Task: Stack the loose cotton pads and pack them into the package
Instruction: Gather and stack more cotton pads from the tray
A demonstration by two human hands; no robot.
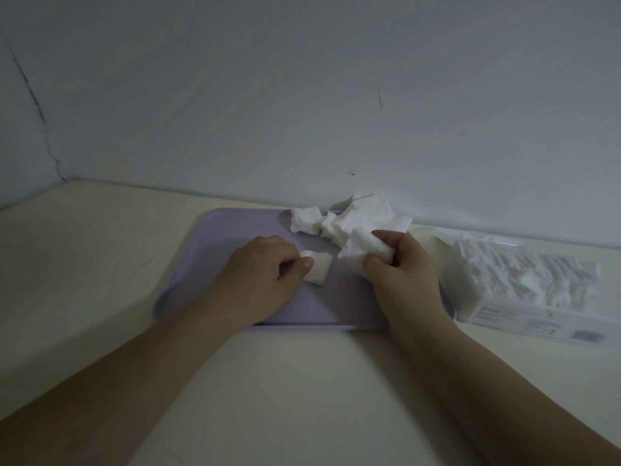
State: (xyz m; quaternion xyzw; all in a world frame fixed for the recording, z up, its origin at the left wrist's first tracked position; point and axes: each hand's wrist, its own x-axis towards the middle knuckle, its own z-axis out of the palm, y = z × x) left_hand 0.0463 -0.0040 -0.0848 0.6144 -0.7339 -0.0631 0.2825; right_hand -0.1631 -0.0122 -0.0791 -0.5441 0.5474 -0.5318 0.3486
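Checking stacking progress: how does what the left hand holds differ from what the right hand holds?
The left hand pinches a small neat stack of pads resting low on the purple tray; the right hand grips a larger, rumpled bunch of pads. The stack lies apart from the loose pile; the bunch touches it. Both are white.

White cotton pads lie scattered in a loose, rumpled heap at the far right of the lavender tray. A small neat stack stands near the tray's middle, pinched on its left side by my left hand. Several crumpled pads sit bunched in my right hand. The clear plastic package lies on its side right of the tray, partly filled with pads.
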